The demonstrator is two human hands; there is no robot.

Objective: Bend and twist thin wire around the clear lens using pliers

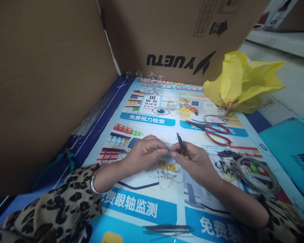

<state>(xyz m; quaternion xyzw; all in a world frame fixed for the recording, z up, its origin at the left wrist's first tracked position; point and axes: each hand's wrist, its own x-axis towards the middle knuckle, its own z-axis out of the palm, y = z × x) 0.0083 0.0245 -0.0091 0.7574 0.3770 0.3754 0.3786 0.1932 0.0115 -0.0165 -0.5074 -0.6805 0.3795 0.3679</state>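
My left hand (147,151), with a silver bangle at its wrist, pinches thin wire between thumb and forefinger. Opposite it, the fingertips of my right hand (196,162) meet the same spot, closed on the wire too. Tucked in the right hand is a small tool with a dark pointed tip (180,141) and a bit of yellow near its base; its kind is unclear. A loose tangle of thin looped wire (167,170) hangs below the fingertips over the printed sheet (167,202). Exactly what joins at the fingertips is too small to make out.
Red-handled scissors (219,128), a yellow bag (238,84) and a wire coil (258,173) lie to the right. Cardboard (167,33) walls the back and left. Teal-handled pliers (67,157) and straight wires (96,111) lie left; dark strips (167,229) lie in front.
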